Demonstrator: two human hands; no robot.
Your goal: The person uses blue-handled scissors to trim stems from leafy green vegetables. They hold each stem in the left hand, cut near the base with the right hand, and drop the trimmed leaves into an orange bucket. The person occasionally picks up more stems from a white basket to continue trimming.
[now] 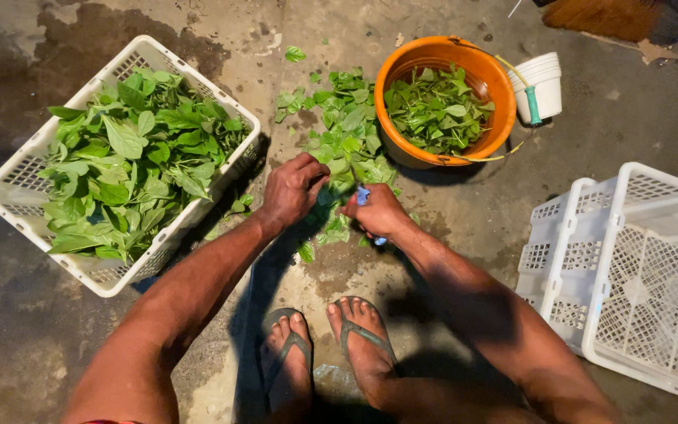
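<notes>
Down on the wet concrete floor (449, 235): a person squats over a loose heap of green leaves (347, 141), feet in flip-flops (362, 334) at the near edge.
Left hand (292, 188): fingers curled down, pinching a sprig at the near end of the heap; just how much it has gathered is hidden under the knuckles.
Right hand (378, 212): closed in a fist round a small blue-handled tool (364, 196), most likely a little knife; the blade can't be made out.
Leaves: heap lies between the two hands and the orange bucket (441, 98) at the far side, which already holds picked leaves.
Left side: white slatted crate (9, 188), piled full of leafy stems.
Right side: empty white crates (629, 275), stacked; small white cup (543, 86) just beside the bucket.
Risk, hands: they sit very close together, so a slip of the tool could nick the left fingers.
Risk, floor: damp and gritty, so stray leaves pick up dirt, and the sandals could skid if weight shifts.
</notes>
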